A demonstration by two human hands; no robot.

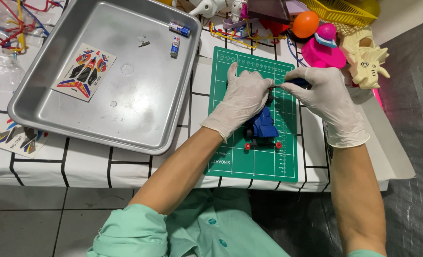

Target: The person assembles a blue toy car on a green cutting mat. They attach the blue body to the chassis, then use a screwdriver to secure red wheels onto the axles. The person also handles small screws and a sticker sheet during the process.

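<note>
A small blue toy car (262,125) with red wheel hubs rests on a green cutting mat (249,162). My left hand (242,100), in a white glove, presses down on the car's far end and covers it. My right hand (328,102), also gloved, grips a dark-handled screwdriver (292,84) whose thin shaft points left toward the car, under my left fingers. The tip is hidden.
A metal tray (40,114) at left holds a sticker sheet (84,71), two small batteries (177,38) and a tiny metal part (143,42). Another sticker sheet (16,138) lies on the tablecloth. Plastic toys (332,40) and a yellow basket crowd the far right.
</note>
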